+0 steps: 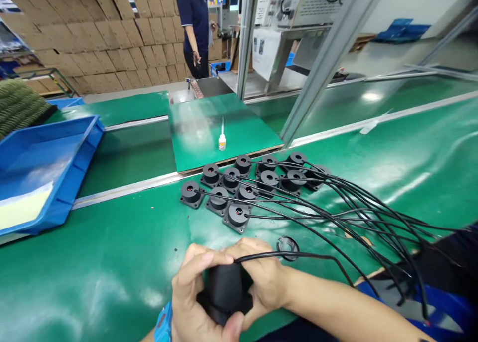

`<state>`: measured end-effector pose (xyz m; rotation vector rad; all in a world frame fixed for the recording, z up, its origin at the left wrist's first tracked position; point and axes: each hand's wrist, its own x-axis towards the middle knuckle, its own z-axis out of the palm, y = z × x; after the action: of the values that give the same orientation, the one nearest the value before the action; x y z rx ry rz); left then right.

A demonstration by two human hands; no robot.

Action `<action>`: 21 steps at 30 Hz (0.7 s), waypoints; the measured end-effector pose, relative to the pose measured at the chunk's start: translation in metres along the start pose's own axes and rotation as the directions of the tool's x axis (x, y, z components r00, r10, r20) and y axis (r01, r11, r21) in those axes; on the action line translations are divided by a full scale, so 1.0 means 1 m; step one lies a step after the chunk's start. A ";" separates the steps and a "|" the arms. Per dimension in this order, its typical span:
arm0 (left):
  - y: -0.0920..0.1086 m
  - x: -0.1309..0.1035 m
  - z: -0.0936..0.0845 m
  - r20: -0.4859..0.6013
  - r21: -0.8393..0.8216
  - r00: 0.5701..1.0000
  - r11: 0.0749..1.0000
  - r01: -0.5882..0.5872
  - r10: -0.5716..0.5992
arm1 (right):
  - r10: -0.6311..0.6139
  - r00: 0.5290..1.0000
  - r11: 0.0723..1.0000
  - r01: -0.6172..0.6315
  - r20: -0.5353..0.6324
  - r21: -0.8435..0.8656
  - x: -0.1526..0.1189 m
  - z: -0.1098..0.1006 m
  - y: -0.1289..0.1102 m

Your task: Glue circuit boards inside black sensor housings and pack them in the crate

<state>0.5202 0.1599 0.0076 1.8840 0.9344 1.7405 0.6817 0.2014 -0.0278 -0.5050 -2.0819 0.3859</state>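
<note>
Close to the table's front edge, my left hand and my right hand are both wrapped round one black housing with a square-looking base. A black cable comes out at its top beside my fingertips and runs off to the right. Much of the housing's sides is hidden by my fingers. Ahead of my hands several similar black round housings on square flanges stand grouped, each with a centre hole. Their black cables trail right. Just beyond my right hand lies a thin black split ring.
A small white bottle with a thin nozzle stands on a raised green board. At left is a blue tray holding a pale sheet. A metal post rises at the right. Behind, a person stands by stacked cartons.
</note>
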 end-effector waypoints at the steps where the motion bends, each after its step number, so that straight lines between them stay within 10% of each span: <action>1: 0.000 -0.001 0.000 0.023 0.013 1.000 1.000 0.021 -0.021 | -0.024 0.999 0.998 0.023 -0.034 -0.050 -0.002 0.001 0.001; 11: -0.017 -0.017 -0.013 0.127 0.008 0.992 1.000 -0.030 0.028 | -0.122 0.993 0.967 0.118 -0.006 -0.224 -0.028 0.019 0.023; 14: -0.016 -0.020 -0.010 0.094 0.077 0.983 0.985 0.153 -0.160 | -0.115 0.989 0.963 0.089 -0.089 -0.254 -0.018 0.011 0.025; 16: -0.011 -0.016 -0.004 0.068 -0.021 0.906 0.907 0.421 -0.418 | -0.106 0.985 0.954 0.062 -0.134 -0.292 -0.011 0.003 0.025; 21: 0.007 -0.001 0.005 0.282 -0.167 0.513 0.485 0.859 -0.811 | -0.115 0.988 0.931 0.072 -0.101 -0.359 -0.006 -0.005 0.020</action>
<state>0.5266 0.1551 0.0110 1.0147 1.1792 0.9913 0.6927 0.2163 -0.0391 -0.6206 -2.0550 -0.0807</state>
